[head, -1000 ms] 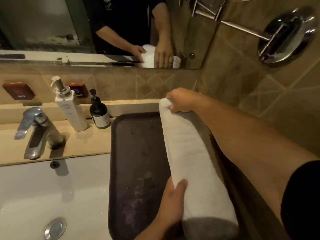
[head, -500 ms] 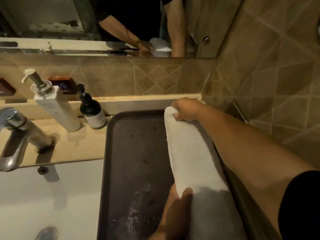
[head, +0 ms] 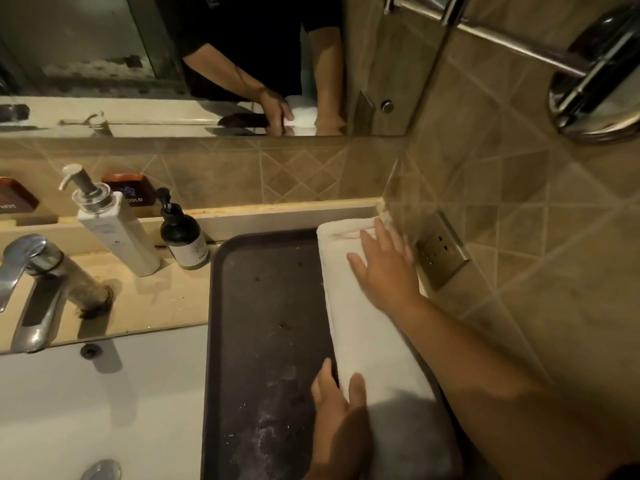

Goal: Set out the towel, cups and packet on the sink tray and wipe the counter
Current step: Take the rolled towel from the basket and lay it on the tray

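A folded white towel lies lengthwise along the right side of the dark brown tray, from the back wall ledge towards me. My right hand rests flat on the towel's far end, fingers spread. At the near end my left hand lies with open fingers against the towel's left edge. Neither hand grips it. No cups or packet are in view.
A white pump bottle and a small dark pump bottle stand on the beige counter left of the tray. The chrome tap and white basin are at the left. A wall socket sits right of the towel.
My right hand let go of the towel's far end and now lies flat on it. My left hand opened too. The towel has settled flat on the tray.
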{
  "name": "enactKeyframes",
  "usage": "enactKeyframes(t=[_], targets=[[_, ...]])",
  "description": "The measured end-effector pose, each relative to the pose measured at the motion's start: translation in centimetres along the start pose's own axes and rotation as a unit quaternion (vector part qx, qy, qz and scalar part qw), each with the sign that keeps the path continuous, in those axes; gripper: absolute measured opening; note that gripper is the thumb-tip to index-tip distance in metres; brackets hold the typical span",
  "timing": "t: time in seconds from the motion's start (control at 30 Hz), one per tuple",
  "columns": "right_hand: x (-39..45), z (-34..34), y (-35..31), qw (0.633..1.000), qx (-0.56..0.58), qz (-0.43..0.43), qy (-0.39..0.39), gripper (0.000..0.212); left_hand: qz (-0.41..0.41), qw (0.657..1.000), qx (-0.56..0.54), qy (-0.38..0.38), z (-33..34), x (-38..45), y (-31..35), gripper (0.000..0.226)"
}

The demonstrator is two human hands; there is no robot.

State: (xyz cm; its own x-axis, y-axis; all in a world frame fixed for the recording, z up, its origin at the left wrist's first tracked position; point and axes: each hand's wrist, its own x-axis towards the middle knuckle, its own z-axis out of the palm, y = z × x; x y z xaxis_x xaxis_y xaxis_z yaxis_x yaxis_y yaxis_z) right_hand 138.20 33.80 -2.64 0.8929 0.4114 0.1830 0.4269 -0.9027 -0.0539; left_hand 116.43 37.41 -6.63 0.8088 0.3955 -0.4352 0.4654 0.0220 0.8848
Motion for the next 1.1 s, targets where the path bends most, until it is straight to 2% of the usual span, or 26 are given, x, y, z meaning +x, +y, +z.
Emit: enactKeyframes(t=[0.07, 0.13, 0.17, 0.23, 0.3, 0.63, 0.73, 0.83, 0.9, 0.97, 1.03, 1.1], targets=[[-0.9, 0.5, 0.4, 0.999, -0.005, 0.000, -0.053, 0.073, 0.090, 0.980, 0.172, 0.050, 0.3, -0.5, 0.8, 0.069], [-0.7, 1.1, 0.8, 0.996, 0.001, 0.003, -0.086, 0.076, 0.249, 0.908, 0.331, 0.060, 0.6, -0.9, 1.6, 0.062], [-0.5, 1.4, 1.0, 0.996, 0.001, -0.001, -0.093, 0.076, 0.302, 0.875, 0.378, 0.030, 0.8, -1.2, 1.6, 0.058], [-0.5, 2.1, 1.2, 0.995, -0.002, -0.014, -0.095, 0.075, 0.349, 0.820, 0.454, 0.000, 1.4, -1.4, 0.9, 0.061], [-0.6, 2.6, 1.4, 0.996, -0.003, -0.016, -0.086, 0.073, 0.347, 0.788, 0.508, -0.013, 1.7, -1.2, 0.0, 0.066], [-0.5, 3.6, 1.7, 0.996, -0.028, -0.019, -0.084, 0.072, 0.341, 0.781, 0.522, -0.042, 1.3, -0.7, -0.6, 0.072], [0.1, 2.6, 1.4, 0.992, -0.040, -0.016, -0.121, 0.070, 0.309, 0.779, 0.540, -0.070, 0.6, -1.4, 1.2, 0.070], [0.1, 0.0, 0.5, 0.985, -0.047, -0.004, -0.163, 0.065, 0.266, 0.779, 0.552, -0.137, -1.9, -1.8, 3.7, 0.068], [0.3, -2.6, 0.3, 0.982, 0.006, 0.005, -0.191, 0.053, 0.218, 0.786, 0.549, -0.180, -4.4, -1.7, 6.2, 0.057], [1.4, -5.8, -0.3, 0.954, 0.107, 0.011, -0.279, 0.041, 0.169, 0.792, 0.557, -0.185, -7.3, -1.6, 9.5, 0.044], [2.7, -9.3, -1.6, 0.942, 0.070, -0.012, -0.328, 0.036, 0.124, 0.798, 0.564, -0.173, -10.1, -1.3, 12.4, 0.040], [2.7, -11.5, -2.8, 0.947, 0.011, -0.019, -0.320, 0.030, 0.139, 0.810, 0.559, -0.111, -12.5, -0.9, 14.4, 0.032]])
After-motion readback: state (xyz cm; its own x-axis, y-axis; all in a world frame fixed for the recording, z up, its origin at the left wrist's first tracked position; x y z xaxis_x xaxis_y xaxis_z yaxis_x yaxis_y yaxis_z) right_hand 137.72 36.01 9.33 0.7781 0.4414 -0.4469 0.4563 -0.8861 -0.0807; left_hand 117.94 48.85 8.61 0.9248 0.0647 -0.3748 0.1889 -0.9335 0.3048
